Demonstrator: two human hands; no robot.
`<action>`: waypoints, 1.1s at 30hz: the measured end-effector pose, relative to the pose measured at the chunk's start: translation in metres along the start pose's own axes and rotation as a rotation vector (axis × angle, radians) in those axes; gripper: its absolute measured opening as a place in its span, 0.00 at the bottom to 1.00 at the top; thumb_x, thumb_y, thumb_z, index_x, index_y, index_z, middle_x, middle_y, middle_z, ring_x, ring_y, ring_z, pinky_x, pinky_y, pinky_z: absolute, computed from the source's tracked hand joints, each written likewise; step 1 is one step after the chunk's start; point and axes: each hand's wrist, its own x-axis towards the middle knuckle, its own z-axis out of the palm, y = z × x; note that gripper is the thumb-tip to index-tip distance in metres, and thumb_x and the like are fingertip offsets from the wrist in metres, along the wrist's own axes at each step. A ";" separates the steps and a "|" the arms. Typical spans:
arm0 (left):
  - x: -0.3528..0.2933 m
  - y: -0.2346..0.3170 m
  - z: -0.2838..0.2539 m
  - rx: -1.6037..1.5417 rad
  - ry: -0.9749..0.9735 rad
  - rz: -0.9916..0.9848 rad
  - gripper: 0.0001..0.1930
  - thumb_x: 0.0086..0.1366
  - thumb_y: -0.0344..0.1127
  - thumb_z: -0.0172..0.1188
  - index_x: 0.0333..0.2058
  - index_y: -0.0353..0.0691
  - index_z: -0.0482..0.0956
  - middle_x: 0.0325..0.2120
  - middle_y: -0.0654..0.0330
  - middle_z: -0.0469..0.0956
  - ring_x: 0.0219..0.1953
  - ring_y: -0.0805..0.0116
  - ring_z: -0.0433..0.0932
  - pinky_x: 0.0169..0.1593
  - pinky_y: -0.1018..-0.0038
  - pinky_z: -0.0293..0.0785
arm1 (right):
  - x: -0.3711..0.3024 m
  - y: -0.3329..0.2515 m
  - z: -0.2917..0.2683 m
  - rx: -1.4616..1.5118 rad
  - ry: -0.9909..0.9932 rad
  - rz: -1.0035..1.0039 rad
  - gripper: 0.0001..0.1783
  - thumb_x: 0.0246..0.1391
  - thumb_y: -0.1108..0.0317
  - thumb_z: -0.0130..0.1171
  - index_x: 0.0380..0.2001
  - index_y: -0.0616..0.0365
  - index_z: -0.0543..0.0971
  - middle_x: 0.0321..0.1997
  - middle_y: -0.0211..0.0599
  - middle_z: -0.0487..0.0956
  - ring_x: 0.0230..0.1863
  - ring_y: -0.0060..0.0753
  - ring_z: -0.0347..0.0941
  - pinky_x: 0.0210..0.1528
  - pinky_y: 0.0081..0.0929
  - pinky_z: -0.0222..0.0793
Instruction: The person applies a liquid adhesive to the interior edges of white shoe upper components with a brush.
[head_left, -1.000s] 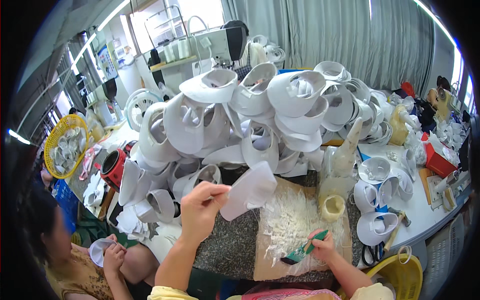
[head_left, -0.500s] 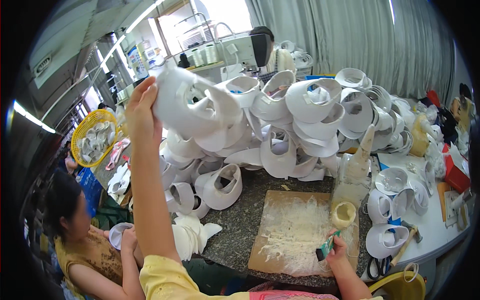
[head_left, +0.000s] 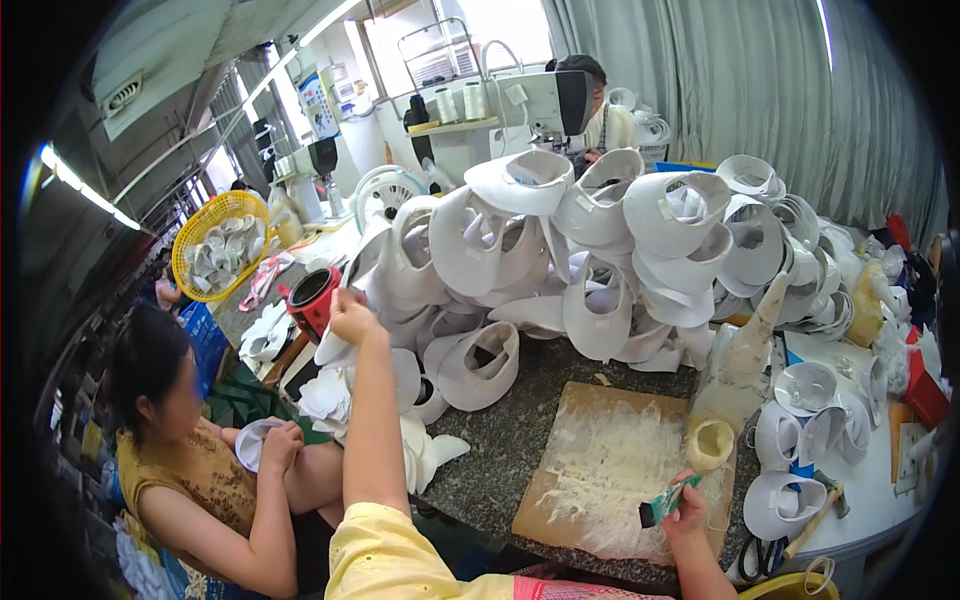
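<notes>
My left arm stretches out over the table's left side. My left hand (head_left: 355,317) is closed at the side of a red cup-like container (head_left: 313,303) with a dark inside, seemingly gripping it; the fingers are partly hidden. In my right hand (head_left: 686,508) is a brush (head_left: 662,503) with a green handle and dark bristles, held low over a brown board (head_left: 590,480) smeared with cream-coloured paste. Just beyond it a paste-crusted round opening (head_left: 711,444) belongs to a cloudy plastic vessel. White sun visors (head_left: 678,212) are heaped across the table in front of me.
White flat pieces (head_left: 425,452) lie by my left forearm. To the left sits a co-worker (head_left: 215,450) holding a white piece. A yellow basket (head_left: 182,262) stands far left. At right lie a hammer (head_left: 822,512) and black-handled scissors (head_left: 762,556). Another person sits behind a sewing machine (head_left: 545,100).
My left hand has let go of a white visor and moved down to the red container. The view has shifted left. My right hand still holds the brush over the board.
</notes>
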 end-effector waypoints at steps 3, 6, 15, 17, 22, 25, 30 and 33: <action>-0.004 -0.008 -0.015 0.127 -0.277 0.080 0.22 0.57 0.39 0.49 0.47 0.31 0.61 0.29 0.59 0.72 0.22 0.76 0.71 0.24 0.83 0.67 | -0.003 0.004 -0.005 0.024 -0.114 -0.009 0.09 0.45 0.68 0.47 0.31 0.60 0.66 0.23 0.35 0.73 0.07 0.21 0.61 0.09 0.16 0.59; -0.017 -0.005 -0.022 0.217 -0.340 0.068 0.18 0.58 0.42 0.47 0.41 0.35 0.67 0.21 0.62 0.71 0.20 0.76 0.70 0.22 0.83 0.66 | -0.010 0.004 -0.003 0.245 0.250 0.006 0.11 0.48 0.66 0.43 0.35 0.59 0.67 0.24 0.33 0.73 0.09 0.20 0.63 0.11 0.16 0.60; 0.049 -0.007 -0.042 0.253 -0.555 0.084 0.21 0.59 0.48 0.39 0.44 0.41 0.64 0.34 0.59 0.71 0.33 0.73 0.67 0.33 0.77 0.64 | -0.007 -0.079 0.062 -0.571 0.214 -0.237 0.10 0.39 0.74 0.50 0.30 0.61 0.69 0.18 0.30 0.69 0.23 0.22 0.66 0.28 0.17 0.62; -0.021 0.042 -0.043 0.392 -0.579 0.352 0.20 0.59 0.45 0.40 0.46 0.40 0.63 0.34 0.59 0.71 0.31 0.73 0.67 0.33 0.79 0.62 | -0.028 -0.117 0.066 -0.829 0.248 -0.287 0.06 0.38 0.72 0.52 0.24 0.61 0.71 0.21 0.29 0.71 0.23 0.19 0.66 0.28 0.15 0.61; -0.176 0.033 -0.083 0.271 -1.138 0.311 0.16 0.57 0.34 0.44 0.44 0.36 0.65 0.34 0.58 0.71 0.32 0.73 0.67 0.38 0.79 0.62 | -0.083 -0.191 0.033 -1.023 0.473 -0.405 0.06 0.36 0.72 0.51 0.22 0.62 0.72 0.28 0.35 0.71 0.24 0.22 0.68 0.30 0.16 0.62; -0.252 0.041 -0.103 0.332 -1.522 0.465 0.14 0.53 0.26 0.47 0.40 0.35 0.68 0.35 0.58 0.70 0.33 0.73 0.68 0.35 0.79 0.64 | -0.085 -0.224 0.034 -0.932 0.506 -0.285 0.07 0.36 0.73 0.50 0.22 0.65 0.71 0.32 0.40 0.70 0.25 0.26 0.70 0.32 0.21 0.64; -0.298 0.053 -0.102 0.206 -1.809 0.562 0.16 0.46 0.23 0.54 0.38 0.35 0.70 0.33 0.54 0.71 0.32 0.62 0.71 0.35 0.73 0.67 | -0.002 -0.242 0.009 -0.707 0.575 -0.261 0.07 0.38 0.73 0.51 0.22 0.66 0.69 0.21 0.40 0.70 0.22 0.35 0.71 0.26 0.30 0.68; -0.310 0.067 -0.100 0.138 -1.889 0.680 0.17 0.45 0.24 0.55 0.37 0.37 0.71 0.31 0.54 0.71 0.32 0.61 0.70 0.35 0.72 0.67 | 0.041 -0.251 -0.023 -0.568 0.681 -0.193 0.05 0.39 0.73 0.50 0.23 0.63 0.70 0.21 0.37 0.71 0.22 0.34 0.70 0.27 0.30 0.69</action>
